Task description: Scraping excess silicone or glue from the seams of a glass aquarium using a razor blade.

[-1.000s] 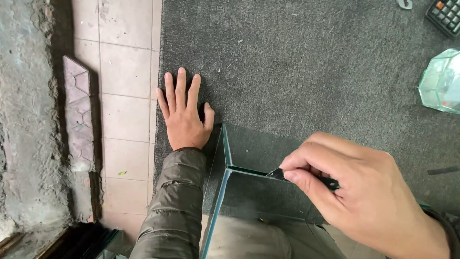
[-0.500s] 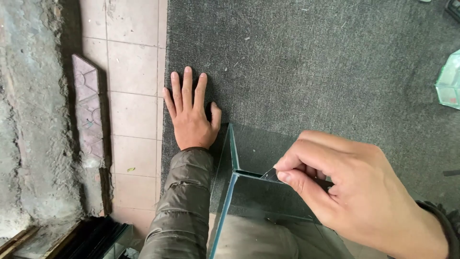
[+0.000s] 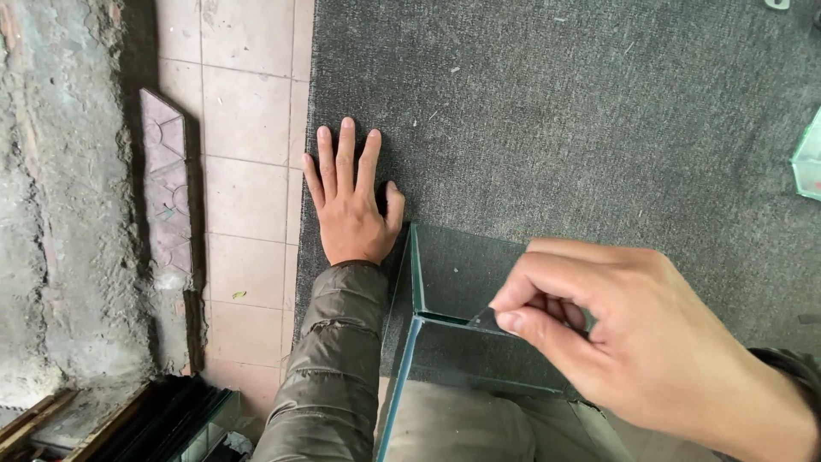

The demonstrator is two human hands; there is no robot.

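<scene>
Pinched between the thumb and forefinger of the right hand (image 3: 650, 342) is a small dark blade (image 3: 486, 320), its tip set against the top edge of a glass box (image 3: 445, 342) just beside the near corner where two panes meet. What kind of blade it is cannot be told, since most of it is hidden under the fingers. The grip is closed tight and low on the blade, and that is judged the right way to hold it: with so little of the blade left free, wobble is kept down as it is drawn along the edge.

Left of that grip, beyond the side pane, the left hand (image 3: 351, 205) is laid flat and open on the grey carpet (image 3: 556, 128), holding nothing, fingers spread and pointing away from the body. The sleeve (image 3: 338, 368) behind it runs close alongside the pane. This brace is judged useful, because weight is taken off the working hand and the pull can be kept light.

For the scraping to go well, the blade should be held at a shallow angle and moved along the edge, never across it, so that the glass is not chipped and the fingertips are kept off the raw rim. Further left of both hands, a tiled floor (image 3: 248, 197) and a rough wall (image 3: 60, 214) are seen.
</scene>
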